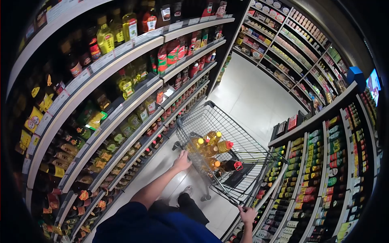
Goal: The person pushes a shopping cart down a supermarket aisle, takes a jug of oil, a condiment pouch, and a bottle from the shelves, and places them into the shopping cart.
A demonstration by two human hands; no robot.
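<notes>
A wire shopping cart point(251, 141) stands at an angle in front of me. Inside it are several bottles of yellow oil point(210, 150) with yellow, red and orange caps, and a dark bottle point(229, 165) with a red cap. My left hand point(182, 161) is closed at the cart's near left side, beside the oil bottles, its fingertips partly hidden. At the cart's lower corner, my right hand point(247, 214) has its fingers closed round the frame.
Shelves point(133, 91) of oil and sauce bottles curve along the left. More bottle shelves point(320, 174) line the right side. Beyond the cart lies pale floor point(247, 87), with packed shelves point(291, 44) behind it. My foot point(186, 191) is on the floor below the cart.
</notes>
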